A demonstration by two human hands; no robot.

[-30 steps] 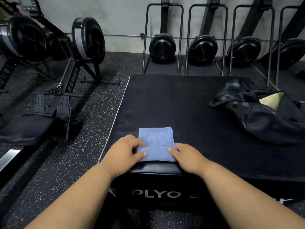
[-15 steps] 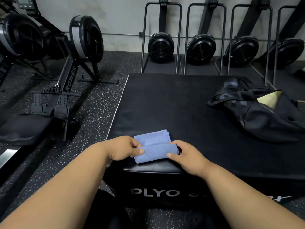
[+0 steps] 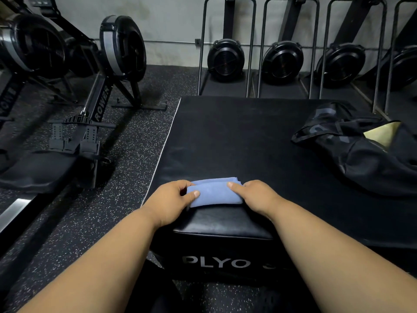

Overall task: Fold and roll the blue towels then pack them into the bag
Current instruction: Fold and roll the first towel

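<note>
**What you can actually read here**

Not much. The front face of the black box says "PLYO" in pale capitals, then another character or two cut off by the right forearm. Left of the box, the nearer rowing machine has "ROWER" running up its frame. The machine further left shows only "ROWE".
</note>
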